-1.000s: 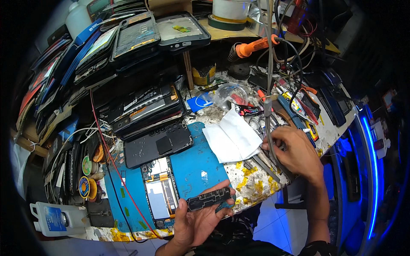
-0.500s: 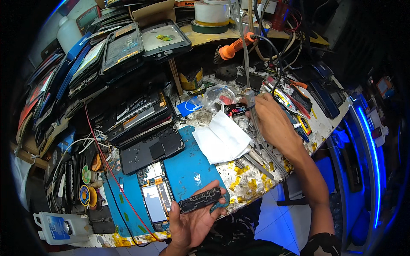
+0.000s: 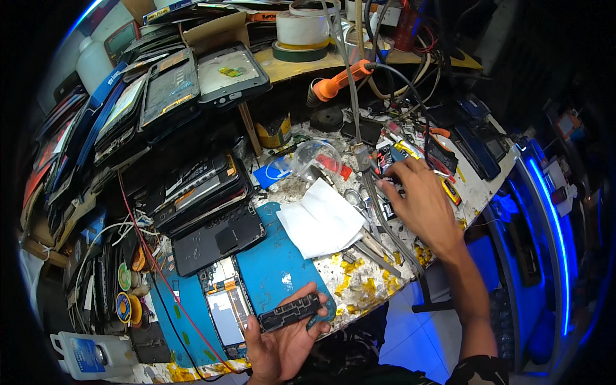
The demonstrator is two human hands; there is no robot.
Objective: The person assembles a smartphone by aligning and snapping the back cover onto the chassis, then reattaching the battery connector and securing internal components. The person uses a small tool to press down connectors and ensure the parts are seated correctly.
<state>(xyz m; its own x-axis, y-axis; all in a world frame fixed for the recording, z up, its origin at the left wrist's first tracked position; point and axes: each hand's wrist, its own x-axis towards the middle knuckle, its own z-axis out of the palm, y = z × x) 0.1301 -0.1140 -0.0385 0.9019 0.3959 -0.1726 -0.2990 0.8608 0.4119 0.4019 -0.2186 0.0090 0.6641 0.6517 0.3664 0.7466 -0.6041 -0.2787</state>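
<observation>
On the palm of my left hand [image 3: 285, 343] lies a narrow black plastic phone part [image 3: 289, 312], gripped along its edges by the thumb and fingers. Just left of it, an opened phone [image 3: 226, 301] with its battery showing rests on the blue work mat [image 3: 273, 256]. My right hand [image 3: 420, 202] is over the cluttered right side of the bench, fingers bent and apart, with nothing visible in them. Close to its fingertips are a dark tube [image 3: 384, 159] and a grey cable bundle [image 3: 372, 186]. What lies under the palm is hidden.
A folded white paper [image 3: 324, 218] covers part of the mat. Tweezers [image 3: 380, 256] lie beside it. Stacked phone parts [image 3: 205, 192] stand behind the mat. An orange-handled tool [image 3: 340, 82] hangs above on its cord. A white jug [image 3: 93, 353] stands at the near left.
My right hand has let go of the dark tube, opened its fingers and come slightly nearer. My left hand still holds the phone part. The whole view has shifted a little.
</observation>
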